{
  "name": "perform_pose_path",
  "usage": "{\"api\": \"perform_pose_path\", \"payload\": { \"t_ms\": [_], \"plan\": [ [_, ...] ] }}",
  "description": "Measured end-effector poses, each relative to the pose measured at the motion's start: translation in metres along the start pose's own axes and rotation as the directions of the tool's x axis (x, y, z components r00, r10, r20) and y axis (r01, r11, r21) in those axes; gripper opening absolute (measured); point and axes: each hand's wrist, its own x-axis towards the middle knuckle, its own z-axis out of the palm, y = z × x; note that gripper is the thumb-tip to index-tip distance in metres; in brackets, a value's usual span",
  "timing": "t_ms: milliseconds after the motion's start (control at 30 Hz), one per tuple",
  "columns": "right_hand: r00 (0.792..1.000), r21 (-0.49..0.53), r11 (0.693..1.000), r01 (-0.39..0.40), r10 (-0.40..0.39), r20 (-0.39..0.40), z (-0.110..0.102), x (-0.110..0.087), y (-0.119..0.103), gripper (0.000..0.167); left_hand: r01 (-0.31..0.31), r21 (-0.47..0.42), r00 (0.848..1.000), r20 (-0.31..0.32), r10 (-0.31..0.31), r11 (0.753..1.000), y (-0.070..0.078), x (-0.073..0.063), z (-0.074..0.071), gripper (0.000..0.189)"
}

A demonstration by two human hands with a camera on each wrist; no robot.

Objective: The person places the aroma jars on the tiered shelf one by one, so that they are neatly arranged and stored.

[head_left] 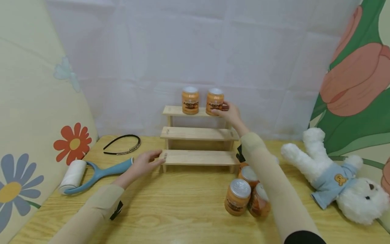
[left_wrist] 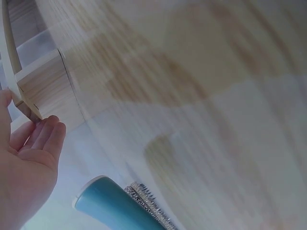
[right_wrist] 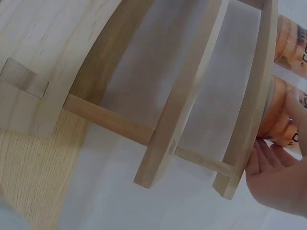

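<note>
white cloth (head_left: 146, 51) behind, my right hand (head_left: 230, 113) grips a likely rigid can (head_left: 214, 99) low, left hand (head_left: 143, 165) loosely touching the shelf (head_left: 199, 157).

At your left, a blue-handled lint roller (head_left: 100, 173) lay on the table (head_left: 170, 210), with a black headband (head_left: 124, 153) beyond it; a white plush bear (head_left: 330, 181) lay at your right.

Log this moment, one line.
right hand: holds can, top step | left hand: at left end, bottom step | second can: top step | more cans: table

Table (head_left: 170, 210) bearing shelf (head_left: 198, 157), cans (head_left: 237, 200), headband (head_left: 125, 153), roller (head_left: 100, 173), plush (head_left: 327, 174)
</note>
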Motion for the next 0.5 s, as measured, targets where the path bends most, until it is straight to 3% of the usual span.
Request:
{"api": "perform_pose_path", "payload": {
  "t_ms": [200,500],
  "plan": [
    [0.999,0.0,1.0,-0.008,0.008,-0.032,0.0037,0.0016,0.0026,0.067,-0.001,-0.002,1.0,0.008,0.001,1.0,0.0005,0.0004,0.0008,0.064],
    [1.0,-0.019,0.999,-0.029,0.029,-0.008,0.0001,-0.0022,0.0015,0.071,-0.007,0.006,1.0,0.002,0.007,1.0,-0.001,0.0001,0.0018,0.063]
  ]
}}
